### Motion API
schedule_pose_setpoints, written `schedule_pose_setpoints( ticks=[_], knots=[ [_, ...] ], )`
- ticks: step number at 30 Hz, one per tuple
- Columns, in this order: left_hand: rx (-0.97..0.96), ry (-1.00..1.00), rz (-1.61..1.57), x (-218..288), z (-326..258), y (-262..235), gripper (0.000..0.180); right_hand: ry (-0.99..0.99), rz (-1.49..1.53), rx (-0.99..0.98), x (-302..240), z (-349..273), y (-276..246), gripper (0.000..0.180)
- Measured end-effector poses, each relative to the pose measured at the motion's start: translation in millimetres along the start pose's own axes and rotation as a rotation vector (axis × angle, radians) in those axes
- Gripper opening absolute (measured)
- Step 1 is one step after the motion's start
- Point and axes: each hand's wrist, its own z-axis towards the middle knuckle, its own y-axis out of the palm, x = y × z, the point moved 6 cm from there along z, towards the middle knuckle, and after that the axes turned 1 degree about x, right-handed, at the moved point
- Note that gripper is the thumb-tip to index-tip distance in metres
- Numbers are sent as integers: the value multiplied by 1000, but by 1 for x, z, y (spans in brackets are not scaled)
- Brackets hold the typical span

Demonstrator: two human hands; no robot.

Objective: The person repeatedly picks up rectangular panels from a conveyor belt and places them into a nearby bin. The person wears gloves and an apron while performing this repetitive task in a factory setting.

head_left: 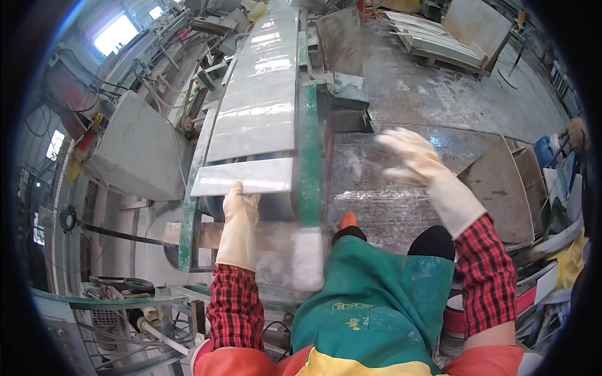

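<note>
Grasping the glossy white slab [251,175], left of centre, with the left gloved hand [239,210] — apparently handling it at the near end of the green-railed conveyor [187,229]; holding the right gloved hand [411,156] apart, fingers released, right of centre — probably calling for a level grip.

An industrial workshop, apparently one where slabs are processed, is shown by its equipment. Pale slabs [257,106] are laid in a row along a conveyor framed by green metal rails [309,125], and a pale strip [244,177] is held at its near end by a gloved left hand [239,210]. Flat panels [433,39] are stacked low on the stained floor [407,72]. The left side is crowded with machinery [213,26], and a heavy green apron [370,276] is worn.
</note>
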Motion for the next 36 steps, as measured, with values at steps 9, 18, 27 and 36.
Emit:
schedule_pose_setpoints(
  ticks=[9, 18, 27, 36],
  knots=[
    [73, -43, -26, -18, 27, 6, 44, 1021, 290, 123, 181, -327, -8, 70],
    [244, -59, 101, -9, 8, 38, 42, 1261, 355, 382, 198, -570, -9, 58],
    [174, -97, -21, -15, 54, 11, 41, 1280, 426, 430, 159, -553, -5, 56],
    [386, -77, 139, -7, 24, 31, 26, 1241, 474, 376, 155, -533, 0, 55]
  ],
)
